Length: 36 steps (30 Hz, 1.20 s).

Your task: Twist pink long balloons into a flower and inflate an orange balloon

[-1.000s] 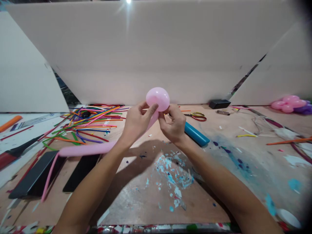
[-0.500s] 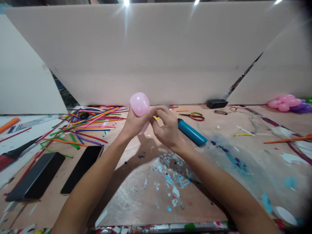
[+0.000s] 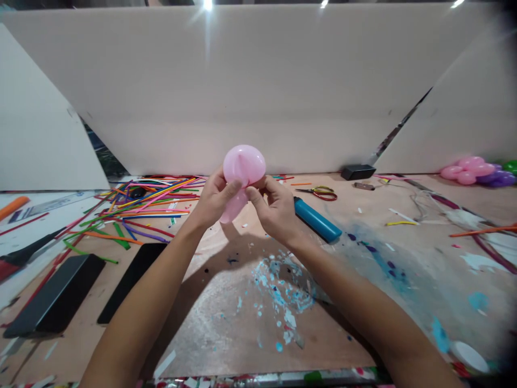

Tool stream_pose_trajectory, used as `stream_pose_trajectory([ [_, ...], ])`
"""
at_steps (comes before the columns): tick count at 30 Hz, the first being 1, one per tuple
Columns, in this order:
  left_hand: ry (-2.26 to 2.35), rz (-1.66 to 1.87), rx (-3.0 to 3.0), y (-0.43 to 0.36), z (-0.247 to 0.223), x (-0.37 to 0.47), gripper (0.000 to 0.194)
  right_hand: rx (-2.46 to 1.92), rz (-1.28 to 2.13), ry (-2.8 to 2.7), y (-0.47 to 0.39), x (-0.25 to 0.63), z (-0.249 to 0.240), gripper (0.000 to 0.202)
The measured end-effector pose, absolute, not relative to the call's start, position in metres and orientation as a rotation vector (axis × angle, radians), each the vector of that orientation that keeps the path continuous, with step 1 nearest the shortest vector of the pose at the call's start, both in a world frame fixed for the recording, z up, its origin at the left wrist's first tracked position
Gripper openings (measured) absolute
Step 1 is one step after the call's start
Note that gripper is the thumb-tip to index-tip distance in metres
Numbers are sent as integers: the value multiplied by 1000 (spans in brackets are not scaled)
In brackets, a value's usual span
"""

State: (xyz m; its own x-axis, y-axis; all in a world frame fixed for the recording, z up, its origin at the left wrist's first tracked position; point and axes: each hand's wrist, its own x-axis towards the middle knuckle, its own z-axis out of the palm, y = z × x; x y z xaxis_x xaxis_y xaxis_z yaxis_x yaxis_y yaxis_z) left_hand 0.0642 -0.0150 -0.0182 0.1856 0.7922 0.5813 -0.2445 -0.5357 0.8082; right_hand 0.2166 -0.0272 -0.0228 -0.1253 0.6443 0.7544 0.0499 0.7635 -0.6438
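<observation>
A pink balloon (image 3: 244,161) is held up over the middle of the table, with a rounded upper part and a narrower pink part hanging below it. My left hand (image 3: 214,199) is closed on it from the left, its thumb against the narrow place between the two parts. From the right, my right hand (image 3: 274,207) pinches the same place with thumb and fingers. The fingertips behind the balloon are hidden. Just right of my right hand lies a blue pump (image 3: 318,220).
Loose long balloons (image 3: 161,196) lie at the back left. A black box (image 3: 56,293) and a phone (image 3: 129,280) are near my left forearm. Scissors (image 3: 319,192), a small black box (image 3: 357,172) and a pink balloon cluster (image 3: 468,170) stand farther right. White panels (image 3: 242,91) close off the back.
The balloon has turned and moved slightly right, so its rounded part looks wider and its lower part shows more. My hands have drawn a little apart around it.
</observation>
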Motion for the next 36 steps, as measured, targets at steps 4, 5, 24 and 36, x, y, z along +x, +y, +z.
stream_pose_trajectory([
  [4, 503, 1409, 1593, -21, -15, 63, 50, -454, 1120, -1707, -12, 226, -21, 31],
  [5, 508, 1363, 1605, -23, -14, 63, 51, -428, 1220, -1750, -9, 230, -19, 33],
  [24, 660, 1452, 1584, -26, -15, 85, 57, -466, -190, -1926, -8, 239, -29, 11],
  [36, 902, 1824, 1722, -30, -15, 87, 67, -551, -123, -1826, -25, 228, -23, 18],
])
